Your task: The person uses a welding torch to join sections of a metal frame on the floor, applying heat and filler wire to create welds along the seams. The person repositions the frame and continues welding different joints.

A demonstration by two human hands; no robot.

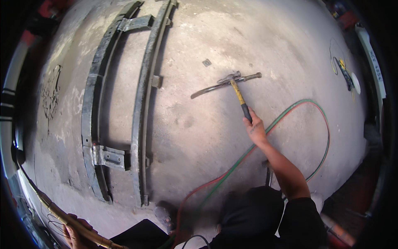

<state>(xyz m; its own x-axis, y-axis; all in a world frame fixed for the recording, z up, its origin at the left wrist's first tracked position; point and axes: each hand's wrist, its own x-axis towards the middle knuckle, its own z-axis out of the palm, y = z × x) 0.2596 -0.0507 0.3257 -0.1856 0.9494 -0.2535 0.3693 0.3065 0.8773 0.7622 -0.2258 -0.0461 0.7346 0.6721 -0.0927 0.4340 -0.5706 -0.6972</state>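
My right hand point(256, 129) is wrapped round the black grip of a hammer point(238, 92) with a yellow and black handle. The hammer's head lies over a curved metal bar point(209, 88) on the concrete floor; whether they touch I cannot tell. At the lower left, my left hand point(74, 235) grips a brass gas torch point(62, 216), its long tube pointing up and left. A small square metal plate point(207, 62) rests on the floor beyond the bar.
Left of centre lies a steel frame point(141, 103) of two long rails joined by crosspieces. Red and green twin hoses point(232, 169) loop across the floor under my right forearm. Vehicle panels point(370, 62) line the right side, near a white disc point(355, 83). A shoe point(165, 213) shows below.
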